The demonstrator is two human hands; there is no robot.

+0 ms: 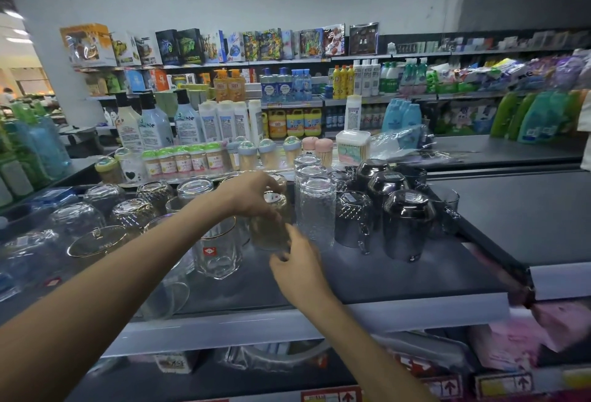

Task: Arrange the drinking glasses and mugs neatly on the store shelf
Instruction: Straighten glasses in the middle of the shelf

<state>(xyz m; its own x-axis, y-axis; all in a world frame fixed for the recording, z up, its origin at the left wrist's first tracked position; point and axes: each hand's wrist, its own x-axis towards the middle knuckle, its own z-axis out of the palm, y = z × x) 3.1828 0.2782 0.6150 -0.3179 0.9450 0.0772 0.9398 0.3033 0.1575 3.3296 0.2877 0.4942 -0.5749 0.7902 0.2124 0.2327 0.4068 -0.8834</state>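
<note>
A yellowish tinted glass (268,228) stands upside down in the middle of the dark shelf (399,273). My left hand (252,193) grips its top from above, and my right hand (297,260) holds its lower edge at the front. To its right stands a row of tall clear textured glasses (316,209), then dark smoked mugs (406,222). A clear gold-rimmed glass (217,251) stands upright to its left, beside several upturned clear glasses (134,212).
Toothpick jars (185,161) and shampoo bottles (156,126) line the back of the shelf. A black divider rail (486,241) bounds the shelf on the right. Bare shelf surface lies in front of the dark mugs. Packaged goods fill the lower shelf.
</note>
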